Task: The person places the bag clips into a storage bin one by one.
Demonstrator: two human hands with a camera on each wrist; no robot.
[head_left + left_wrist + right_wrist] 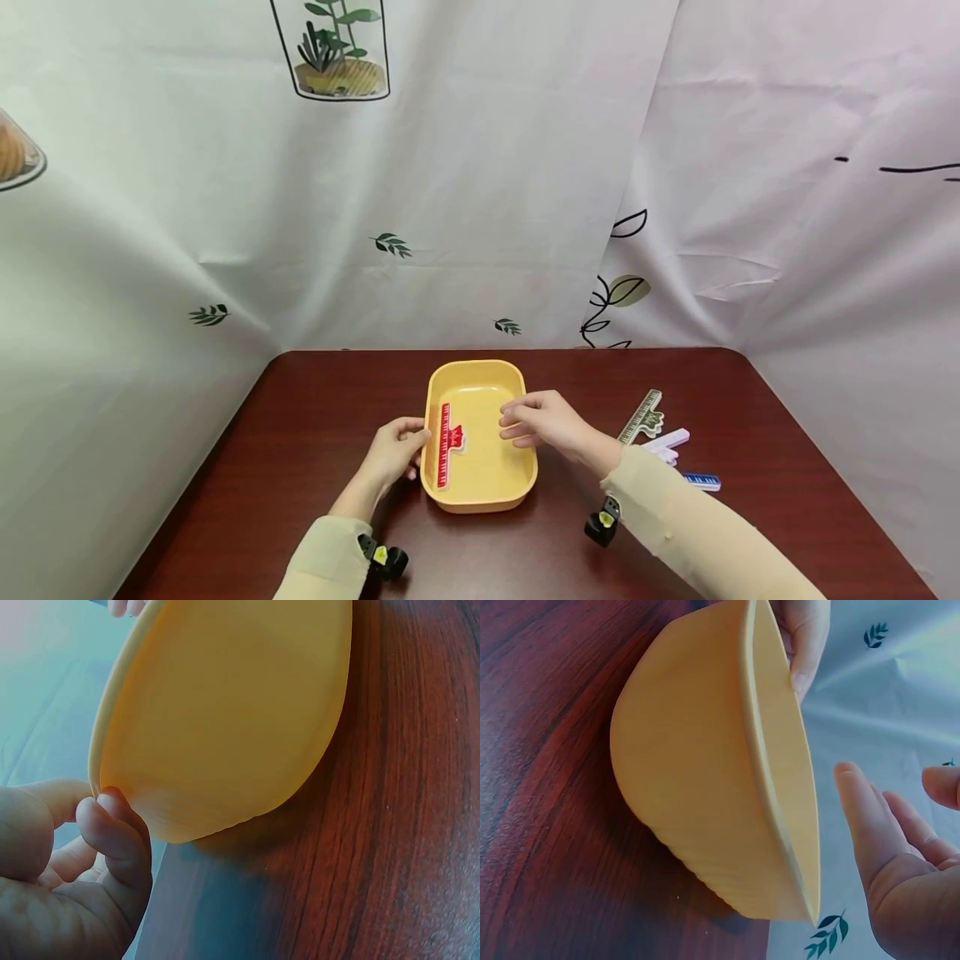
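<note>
A: How many trays, and what does it look like?

B: One yellow tray [480,487], a rounded rectangle with a raised rim, plain and glossy. It sits at the middle of the desk [300,417], long side running from 12 to 6 o'clock.

A: Anything in it?

B: One red ruler clip [446,445], marked like a ruler, lying along the tray's 9 o'clock wall.

A: And the hands?

B: The left hand [395,451] is at the tray's 9 o'clock rim; the left wrist view shows thumb and curled fingers [112,832] pinching that rim. The right hand [546,422] hovers over the 3 o'clock side, fingers [870,825] loosely spread and relaxed, holding nothing; the right wrist view shows them apart from the rim.

A: What else is on the desk?

B: Three more clips at 3 o'clock from the tray, well apart from it: one green ruler clip [642,416], one pale purple clip [667,442], one blue clip [702,481]. Behind stands a white curtain [480,208] printed with leaves.
</note>
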